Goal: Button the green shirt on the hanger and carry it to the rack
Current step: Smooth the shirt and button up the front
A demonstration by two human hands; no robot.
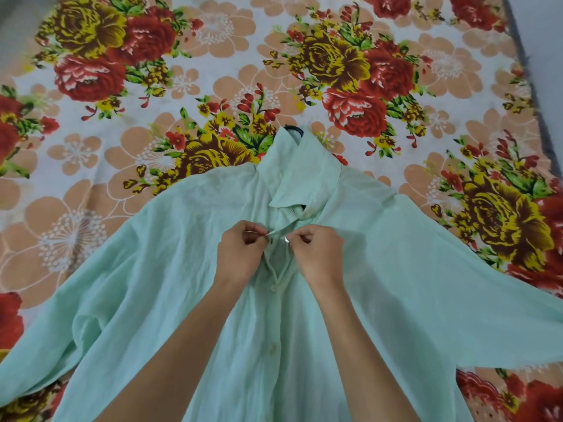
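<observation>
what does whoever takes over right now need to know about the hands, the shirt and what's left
Left hand: pinches one placket edge just below the collar.
Right hand: pinches the opposite edge at the top button.
Green shirt: lies front up on the floral sheet, hanger hook poking past the collar.
Done: the two lower buttons in view look fastened.
Left: close the top button, then carry to the rack, not in view.

Only one cam here, riding on the person's head, pointing forward and steeply down. It's sitting close over the green shirt, with the wide lens also catching the floral bedsheet spreading out around it.
</observation>
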